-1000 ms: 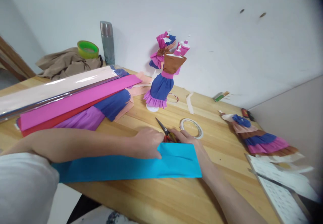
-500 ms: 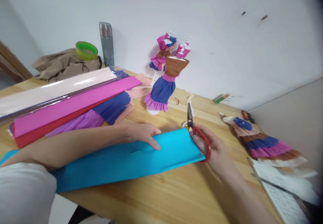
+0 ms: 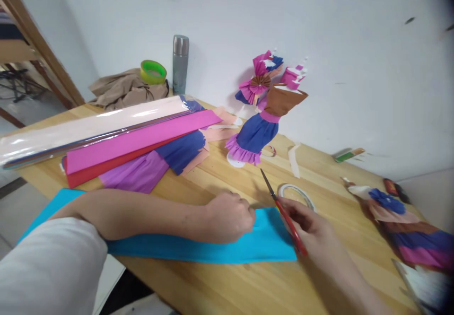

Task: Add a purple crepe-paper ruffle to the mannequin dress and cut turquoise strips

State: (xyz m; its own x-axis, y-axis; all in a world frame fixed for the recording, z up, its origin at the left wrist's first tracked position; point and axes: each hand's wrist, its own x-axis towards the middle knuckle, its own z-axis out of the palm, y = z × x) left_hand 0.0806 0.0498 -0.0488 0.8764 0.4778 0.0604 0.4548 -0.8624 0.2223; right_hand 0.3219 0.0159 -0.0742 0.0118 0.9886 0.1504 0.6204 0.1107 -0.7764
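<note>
Head view: scissors (image 3: 282,211) seemingly over blue paper (image 3: 213,244)

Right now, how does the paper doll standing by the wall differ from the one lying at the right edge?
The standing doll is upright on a white base, sharp and whole in view; the lying doll lies flat on the table, blurred and cut off by the frame. Both wear layered crepe-paper dresses in blue, pink and brown.

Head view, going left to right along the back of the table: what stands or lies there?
Crumpled tan cloth → green tape roll → steel flask → crepe-paper dress figure → green glue stick.
</note>
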